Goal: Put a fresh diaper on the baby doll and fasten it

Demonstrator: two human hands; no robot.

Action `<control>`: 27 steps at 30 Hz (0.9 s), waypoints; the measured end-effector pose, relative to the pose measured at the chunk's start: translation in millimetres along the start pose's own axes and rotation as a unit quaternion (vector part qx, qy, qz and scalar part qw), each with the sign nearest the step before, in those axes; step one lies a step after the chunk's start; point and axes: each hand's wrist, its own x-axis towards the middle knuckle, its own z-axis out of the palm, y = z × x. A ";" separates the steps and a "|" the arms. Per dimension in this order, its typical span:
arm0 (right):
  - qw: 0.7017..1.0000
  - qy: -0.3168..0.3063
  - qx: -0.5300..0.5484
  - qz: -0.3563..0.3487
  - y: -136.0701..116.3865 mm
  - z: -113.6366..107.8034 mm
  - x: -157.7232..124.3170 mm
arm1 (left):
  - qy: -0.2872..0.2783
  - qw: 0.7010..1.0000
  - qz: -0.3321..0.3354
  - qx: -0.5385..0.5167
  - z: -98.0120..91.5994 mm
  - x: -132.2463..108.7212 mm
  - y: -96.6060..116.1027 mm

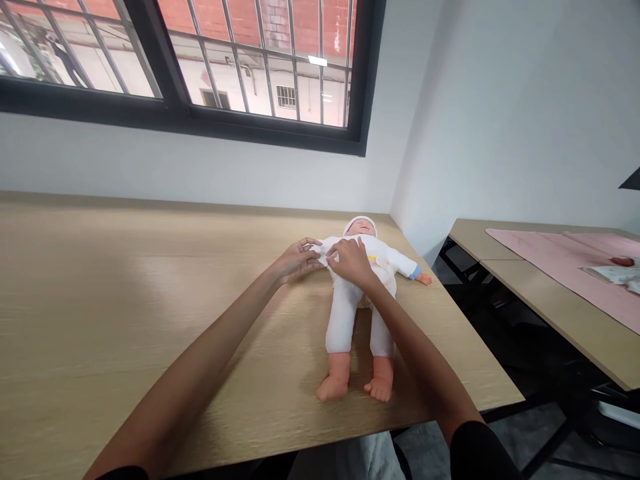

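Your left hand [297,260] and right hand [351,261] sit partly curled on the baby doll's [340,320] white suit [381,257], grip unclear. The doll lies on its back near the right edge of the wooden table [150,300], with wide open tabletop to its left.

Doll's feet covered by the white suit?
No, the baby doll has both bare feet sticking out past the legs of its white suit.

Left hand [297,260], right hand [351,261] hide chest of baby doll [381,261]; what fingers hold unclear. Red object [622,261], paper packet [613,275] on pink mat [550,257], far right, cut off by frame edge. Black sleeves [480,453] cropped at bottom edge.
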 end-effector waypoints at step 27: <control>0.998 -0.036 -0.037 0.037 2.8 1.4 3.1 | -0.015 0.978 -0.008 0.209 11.9 -7.9 10.5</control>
